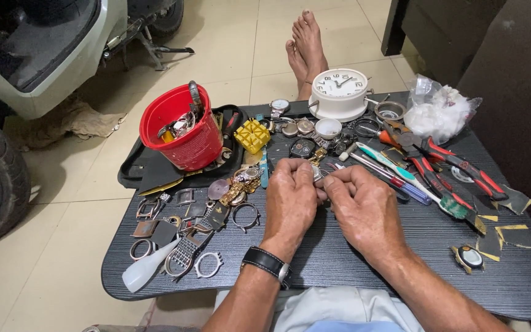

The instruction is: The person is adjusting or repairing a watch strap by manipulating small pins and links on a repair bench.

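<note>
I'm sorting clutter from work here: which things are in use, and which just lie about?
In use: left hand, right hand, small silver watch part pinched between them.

Lying about: red bucket, white clock, red-handled pliers, yellow block.

Left hand (290, 200) and right hand (364, 206) pinch a small watch part (317, 174) together above the dark tray table (364, 258).

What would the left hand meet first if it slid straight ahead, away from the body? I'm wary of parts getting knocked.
Probably the dark watch case just beyond the left hand, then the white bowl; depth is hard to judge.
</note>
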